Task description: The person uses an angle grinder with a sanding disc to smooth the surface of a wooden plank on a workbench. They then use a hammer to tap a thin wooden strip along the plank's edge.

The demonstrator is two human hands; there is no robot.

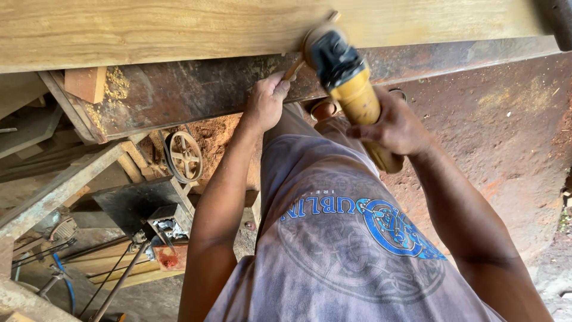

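Right hand [396, 126]: grip wrapped around the yellow body of an angle grinder [348, 83], whose disc meets the lower edge of the wooden plank [179, 27]. Left hand [266, 98]: fingers curled on the grinder's side handle, just beside the disc.

Risk, as judged: the disc may catch the plank's edge and kick toward the left-hand fingers or the shirt [339, 238].

Room: rusty steel beam [196, 89] close beneath the plank; pulley wheel [183, 156] and clutter to the left; open earthen floor [506, 137] to the right.
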